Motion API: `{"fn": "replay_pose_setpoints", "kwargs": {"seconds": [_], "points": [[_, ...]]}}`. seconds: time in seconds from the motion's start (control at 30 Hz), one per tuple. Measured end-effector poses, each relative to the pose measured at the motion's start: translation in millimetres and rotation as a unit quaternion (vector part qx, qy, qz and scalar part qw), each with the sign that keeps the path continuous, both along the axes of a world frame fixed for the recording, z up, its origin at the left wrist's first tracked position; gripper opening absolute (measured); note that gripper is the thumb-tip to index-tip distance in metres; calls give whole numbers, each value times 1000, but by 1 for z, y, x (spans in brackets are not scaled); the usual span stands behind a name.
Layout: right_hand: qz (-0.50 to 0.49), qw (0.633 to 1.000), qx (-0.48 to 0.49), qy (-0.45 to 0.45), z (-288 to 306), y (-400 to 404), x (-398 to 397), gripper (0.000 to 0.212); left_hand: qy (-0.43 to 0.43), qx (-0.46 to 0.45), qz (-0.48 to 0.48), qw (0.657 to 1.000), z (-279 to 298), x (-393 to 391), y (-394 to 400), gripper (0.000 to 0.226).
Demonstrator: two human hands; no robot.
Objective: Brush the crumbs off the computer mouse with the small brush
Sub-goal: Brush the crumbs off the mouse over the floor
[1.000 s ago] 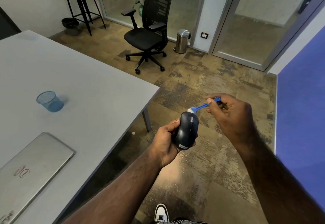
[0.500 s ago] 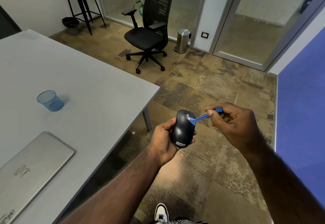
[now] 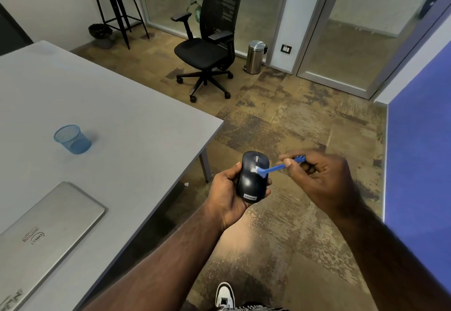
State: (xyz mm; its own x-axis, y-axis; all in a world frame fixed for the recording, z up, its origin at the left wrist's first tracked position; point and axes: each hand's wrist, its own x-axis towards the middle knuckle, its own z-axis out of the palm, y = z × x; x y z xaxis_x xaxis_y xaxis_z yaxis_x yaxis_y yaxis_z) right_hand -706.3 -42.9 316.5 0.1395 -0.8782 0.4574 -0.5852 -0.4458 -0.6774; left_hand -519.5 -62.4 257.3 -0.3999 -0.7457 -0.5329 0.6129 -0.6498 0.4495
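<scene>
A dark blue computer mouse [image 3: 252, 184] with a white label at its near end lies in my left hand [image 3: 228, 192], which grips it from below, thumb on its left side, fingertips showing on the right. My right hand [image 3: 322, 179] pinches the handle of a small blue brush [image 3: 275, 167]. The brush's white bristles touch the top of the mouse just below the scroll wheel. Both hands hover over the floor, to the right of the table corner.
A grey table [image 3: 122, 125] fills the left, carrying a blue mesh cup [image 3: 72, 139] and a closed silver laptop [image 3: 46, 235]. A black office chair [image 3: 210, 42], a steel bin [image 3: 255, 56] and a stool [image 3: 114, 1] stand beyond. A blue partition [image 3: 419, 154] rises on the right.
The brush tip went from the mouse's far end onto its top and has slid down its back toward me. My right hand has dropped lower with it.
</scene>
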Motion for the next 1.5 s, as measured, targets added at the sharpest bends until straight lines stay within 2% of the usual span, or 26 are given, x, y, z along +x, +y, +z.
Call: {"fn": "replay_pose_setpoints", "kwargs": {"seconds": [0.1,0.27,0.4,0.57,0.73,0.9,1.03,1.23,1.4,1.5], "points": [[32,999,11,25,-3,4,1,15,8,14,9,1000,-2,-2,0,47],[-46,999,-11,-13,-6,0,-3,15,27,15,5,1000,0,-3,0,47],[12,1000,2,13,-6,6,1,12,36,21,14,999,-1,-2,0,46],[-97,995,-11,-16,-6,-4,-7,16,51,17,0,999,0,-2,0,51],[-50,999,-13,-18,-2,0,-4,12,61,22,2,998,-1,-2,0,50],[-113,993,-11,-30,-5,-9,-8,16,65,15,2,998,-5,-2,0,52],[-37,998,-23,-51,-1,-2,1,16,67,22,9,997,-6,-1,-3,49],[-88,994,-33,-52,-7,-10,-4,17,77,7,-2,997,-8,-1,-5,54],[21,999,-12,-27,-2,0,4,15,82,25,19,996,-10,0,-7,51],[-1,999,-19,-25,-5,-2,4,16,73,23,17,997,-11,-1,-7,50]]}}
